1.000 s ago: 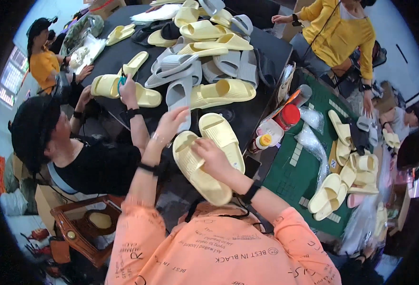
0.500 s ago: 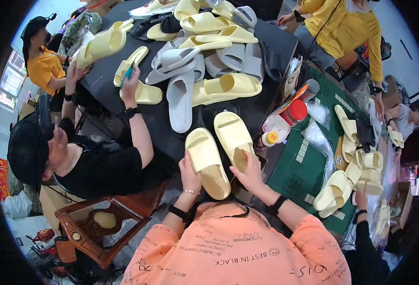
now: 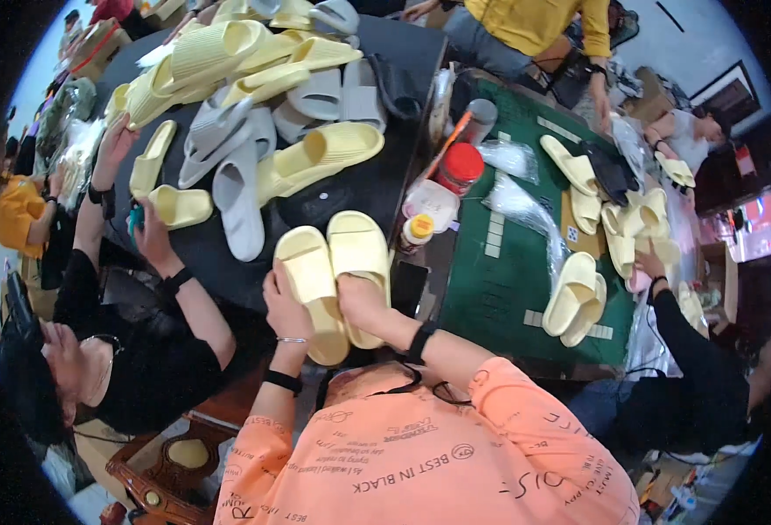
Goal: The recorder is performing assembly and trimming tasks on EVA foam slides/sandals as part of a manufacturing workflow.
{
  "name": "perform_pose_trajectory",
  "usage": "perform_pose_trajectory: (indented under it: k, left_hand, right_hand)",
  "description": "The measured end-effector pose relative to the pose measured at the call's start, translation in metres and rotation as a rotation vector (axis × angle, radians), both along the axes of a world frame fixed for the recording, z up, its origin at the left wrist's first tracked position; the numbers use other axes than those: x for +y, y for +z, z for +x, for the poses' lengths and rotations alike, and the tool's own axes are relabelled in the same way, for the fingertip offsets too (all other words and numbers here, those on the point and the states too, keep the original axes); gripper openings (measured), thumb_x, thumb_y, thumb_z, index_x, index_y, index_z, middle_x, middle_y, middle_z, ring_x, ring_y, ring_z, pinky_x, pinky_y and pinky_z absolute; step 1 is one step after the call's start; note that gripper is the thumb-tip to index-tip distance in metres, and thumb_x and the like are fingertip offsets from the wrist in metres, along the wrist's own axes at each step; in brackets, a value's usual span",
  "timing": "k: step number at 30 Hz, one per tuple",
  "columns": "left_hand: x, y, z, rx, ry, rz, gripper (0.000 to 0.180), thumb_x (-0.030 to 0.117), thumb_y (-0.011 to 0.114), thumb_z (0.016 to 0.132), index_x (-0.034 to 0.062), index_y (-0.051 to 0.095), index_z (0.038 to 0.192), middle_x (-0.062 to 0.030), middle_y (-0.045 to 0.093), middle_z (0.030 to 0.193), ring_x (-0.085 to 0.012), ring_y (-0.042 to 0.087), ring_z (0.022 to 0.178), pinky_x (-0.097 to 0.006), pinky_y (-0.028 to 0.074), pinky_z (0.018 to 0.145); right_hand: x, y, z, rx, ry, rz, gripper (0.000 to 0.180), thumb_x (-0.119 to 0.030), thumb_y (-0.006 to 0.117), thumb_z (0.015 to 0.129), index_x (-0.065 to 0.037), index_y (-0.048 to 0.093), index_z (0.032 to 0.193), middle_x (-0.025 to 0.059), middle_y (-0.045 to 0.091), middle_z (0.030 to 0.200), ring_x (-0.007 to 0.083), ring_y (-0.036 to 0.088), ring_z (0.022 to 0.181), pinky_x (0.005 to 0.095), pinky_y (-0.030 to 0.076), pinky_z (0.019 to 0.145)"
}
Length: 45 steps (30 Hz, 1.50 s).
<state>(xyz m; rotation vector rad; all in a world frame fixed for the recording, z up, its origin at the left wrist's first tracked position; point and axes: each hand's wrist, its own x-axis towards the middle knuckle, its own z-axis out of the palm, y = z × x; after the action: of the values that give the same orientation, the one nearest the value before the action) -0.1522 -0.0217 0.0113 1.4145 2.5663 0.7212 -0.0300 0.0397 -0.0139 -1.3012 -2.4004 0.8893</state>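
Although a gap parted them half a second ago, the left yellow slipper [image 3: 300,253] and the right yellow slipper [image 3: 357,234] now lie side by side, touching, and to me they look like a matched pair. They're near the close edge of the dark bench [image 3: 200,249]. The left hand [image 3: 286,304] has its grip curled round its slipper's outer side; the right hand [image 3: 361,300] dips into the other's opening, fingers hidden, so I can't tell how tightly they close.

left hand [image 3: 286,304]: curled, gripping | right hand [image 3: 362,302]: fingers hidden | right forearm [image 3: 397,331]: slanting inward
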Motion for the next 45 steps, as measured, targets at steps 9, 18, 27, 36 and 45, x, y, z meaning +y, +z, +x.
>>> perform_pose_trajectory:
  k: [9, 18, 27, 36, 45]
  left_hand:
    - [-0.002, -0.007, 0.014, 0.111, 0.045, -0.034, 0.066, -0.007, 0.043, 0.068, 0.0138, 0.025, 0.128, -0.0137, 0.039, 0.115, -0.0317, 0.043, 0.099, -0.038, 0.044, 0.072]
    - [-0.022, -0.016, 0.006, -0.075, 0.213, -0.010, 0.060, 0.000, 0.051, 0.068, 0.0079, 0.030, 0.124, -0.0157, 0.041, 0.114, -0.0322, 0.046, 0.099, -0.036, 0.040, 0.081]
    - [-0.032, -0.038, 0.012, -0.228, 0.375, 0.094, 0.049, 0.014, 0.057, 0.071, -0.0039, 0.040, 0.114, -0.0197, 0.046, 0.104, -0.0295, 0.046, 0.098, -0.032, 0.037, 0.085]
    - [-0.067, -0.040, 0.027, -0.276, 0.372, 0.185, 0.050, 0.017, 0.057, 0.070, -0.0003, 0.040, 0.114, -0.0195, 0.044, 0.104, -0.0328, 0.043, 0.099, -0.036, 0.036, 0.087]
    - [-0.092, -0.048, 0.042, -0.310, 0.441, 0.164, 0.047, 0.019, 0.058, 0.073, 0.0015, 0.042, 0.113, -0.0158, 0.045, 0.103, -0.0266, 0.047, 0.094, -0.032, 0.040, 0.080]
  right_hand:
    - [0.001, 0.007, 0.019, 0.078, 0.144, -0.150, 0.024, -0.010, 0.045, 0.075, 0.002, 0.044, 0.096, 0.0209, 0.054, 0.087, 0.0337, 0.054, 0.081, 0.0403, 0.043, 0.071]
    - [0.061, 0.015, 0.184, 0.087, -0.183, -0.077, 0.019, -0.021, 0.050, 0.075, -0.008, 0.061, 0.084, 0.0136, 0.059, 0.082, 0.0294, 0.057, 0.078, 0.0374, 0.046, 0.068]
    - [0.181, -0.036, 0.259, -0.478, -0.238, 0.499, 0.017, -0.010, 0.053, 0.066, -0.007, 0.060, 0.082, 0.0107, 0.053, 0.091, 0.0273, 0.047, 0.087, 0.0389, 0.037, 0.075]
    - [0.218, -0.055, 0.295, -0.736, -0.743, 0.615, 0.054, -0.035, 0.066, 0.060, 0.000, 0.046, 0.096, 0.0139, 0.050, 0.095, 0.0315, 0.051, 0.085, 0.0405, 0.041, 0.074]
    - [0.202, -0.124, 0.434, -0.747, -0.361, 0.393, 0.034, -0.001, 0.043, 0.070, 0.008, 0.044, 0.102, 0.0224, 0.051, 0.096, 0.0333, 0.052, 0.083, 0.0362, 0.043, 0.073]
